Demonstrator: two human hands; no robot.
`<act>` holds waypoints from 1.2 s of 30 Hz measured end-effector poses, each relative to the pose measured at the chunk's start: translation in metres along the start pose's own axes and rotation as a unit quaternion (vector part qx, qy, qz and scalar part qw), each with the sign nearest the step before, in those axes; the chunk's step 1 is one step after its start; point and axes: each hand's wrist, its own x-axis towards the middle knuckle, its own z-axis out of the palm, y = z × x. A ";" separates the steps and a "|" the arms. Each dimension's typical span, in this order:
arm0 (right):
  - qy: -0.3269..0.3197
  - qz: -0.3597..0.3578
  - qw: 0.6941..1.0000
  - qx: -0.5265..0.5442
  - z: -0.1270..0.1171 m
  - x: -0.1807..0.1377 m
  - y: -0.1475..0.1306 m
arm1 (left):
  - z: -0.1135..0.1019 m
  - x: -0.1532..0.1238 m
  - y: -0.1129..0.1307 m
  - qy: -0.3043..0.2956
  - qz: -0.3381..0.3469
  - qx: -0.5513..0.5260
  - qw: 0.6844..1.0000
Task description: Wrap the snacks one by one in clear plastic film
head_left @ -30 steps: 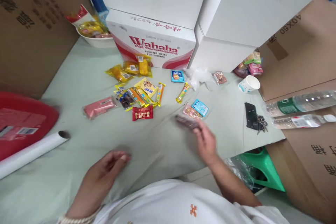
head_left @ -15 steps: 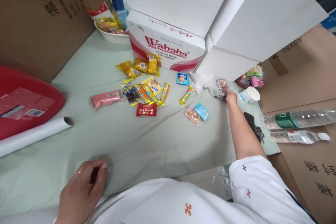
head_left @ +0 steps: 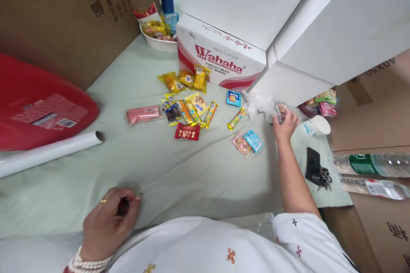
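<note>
My right hand (head_left: 286,126) reaches to the far right side of the cloth-covered table. Its thumb and fingers are spread apart around the near side of a brown snack packet (head_left: 282,111); a firm grip does not show. Crumpled clear plastic (head_left: 259,104) lies just left of it. My left hand (head_left: 110,217) rests at the near left edge, fingers loosely curled, with nothing visible in them. Nearest my right hand lie a blue packet (head_left: 253,140), a pink packet (head_left: 242,144) and a yellow bar (head_left: 236,119). A blue biscuit packet (head_left: 233,98) lies behind them.
Several yellow-wrapped snacks (head_left: 185,79), a red packet (head_left: 187,132) and a pink packet (head_left: 144,114) lie mid-table. A Wahaba-side carton (head_left: 221,57) stands behind. At right are a paper cup (head_left: 316,126), keys (head_left: 324,178) and bottles (head_left: 371,164); at left, a white tube (head_left: 51,152).
The view has shifted, so the table things appear farther right. My right hand has gone from closed fingers at the brown packet's edge to spread fingers around it. My left hand stays curled.
</note>
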 end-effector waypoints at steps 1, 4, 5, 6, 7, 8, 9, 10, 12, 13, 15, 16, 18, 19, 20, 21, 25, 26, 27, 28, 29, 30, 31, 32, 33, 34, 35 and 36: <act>-0.023 0.033 0.999 0.037 0.000 0.000 -0.004 | -0.001 0.001 0.000 -0.004 -0.005 0.000 1.000; -0.015 0.115 0.987 0.115 -0.013 -0.005 -0.015 | -0.004 0.002 0.003 -0.022 -0.015 -0.037 0.999; -0.007 0.127 0.983 0.132 -0.020 -0.012 -0.019 | -0.006 0.003 0.005 -0.032 -0.023 -0.061 0.997; -0.008 0.140 0.978 0.152 -0.028 -0.022 -0.024 | -0.007 0.004 0.010 -0.042 -0.036 -0.089 0.995; -0.017 0.153 0.973 0.171 -0.036 -0.035 -0.029 | -0.008 0.006 0.015 -0.055 -0.053 -0.118 0.990; -0.036 0.168 0.966 0.196 -0.044 -0.051 -0.035 | -0.008 0.009 0.023 -0.072 -0.067 -0.147 0.984; -0.062 0.187 0.954 0.225 -0.050 -0.069 -0.043 | -0.008 0.013 0.032 -0.093 -0.074 -0.175 0.977; -0.094 0.213 0.936 0.265 -0.055 -0.088 -0.051 | -0.007 0.019 0.042 -0.116 -0.073 -0.198 0.971; -0.172 0.293 0.865 0.370 -0.059 -0.126 -0.071 | -0.002 0.032 0.066 -0.155 -0.052 -0.231 0.959; -0.208 0.334 0.824 0.407 -0.059 -0.143 -0.081 | 0.002 0.039 0.078 -0.168 -0.045 -0.247 0.953; -0.270 0.391 0.766 0.434 -0.055 -0.174 -0.102 | 0.016 0.054 0.101 -0.182 -0.044 -0.307 0.933; -0.300 0.405 0.750 0.429 -0.052 -0.186 -0.112 | 0.024 0.060 0.111 -0.177 -0.049 -0.354 0.917; -0.362 0.409 0.729 0.413 -0.046 -0.206 -0.128 | 0.041 0.069 0.125 -0.193 -0.078 -0.444 0.871; -0.389 0.402 0.722 0.406 -0.044 -0.214 -0.134 | 0.049 0.072 0.129 -0.209 -0.109 -0.484 0.842; -0.413 0.393 0.718 0.399 -0.042 -0.220 -0.138 | 0.057 0.074 0.131 -0.227 -0.143 -0.518 0.812; -0.431 0.381 0.717 0.394 -0.040 -0.224 -0.140 | 0.063 0.076 0.130 -0.237 -0.175 -0.541 0.788; -0.459 0.324 0.740 0.369 -0.036 -0.228 -0.136 | 0.069 0.077 0.113 -0.184 -0.259 -0.557 0.768; -0.459 0.308 0.752 0.359 -0.035 -0.228 -0.134 | 0.067 0.078 0.108 -0.165 -0.272 -0.557 0.767; -0.459 0.292 0.764 0.347 -0.034 -0.227 -0.132 | 0.064 0.078 0.105 -0.150 -0.282 -0.560 0.764; -0.457 0.277 0.776 0.335 -0.033 -0.227 -0.130 | 0.062 0.079 0.102 -0.140 -0.286 -0.565 0.761; -0.455 0.262 0.787 0.323 -0.032 -0.226 -0.130 | 0.059 0.079 0.100 -0.132 -0.288 -0.572 0.757; -0.452 0.247 0.797 0.314 -0.031 -0.225 -0.130 | 0.057 0.080 0.098 -0.125 -0.289 -0.579 0.752; -0.448 0.233 0.806 0.307 -0.031 -0.223 -0.130 | 0.056 0.080 0.097 -0.120 -0.288 -0.586 0.748; -0.443 0.216 0.816 0.303 -0.031 -0.221 -0.131 | 0.055 0.081 0.097 -0.116 -0.287 -0.591 0.745; -0.442 0.190 0.824 0.299 -0.032 -0.218 -0.132 | 0.054 0.081 0.096 -0.112 -0.286 -0.595 0.743; -0.444 0.153 0.832 0.296 -0.033 -0.215 -0.133 | 0.053 0.081 0.095 -0.108 -0.284 -0.598 0.742; -0.457 0.106 0.833 0.293 -0.036 -0.210 -0.134 | 0.053 0.080 0.094 -0.104 -0.281 -0.599 0.743; -0.479 0.054 0.826 0.292 -0.038 -0.205 -0.135 | 0.052 0.080 0.094 -0.103 -0.276 -0.599 0.745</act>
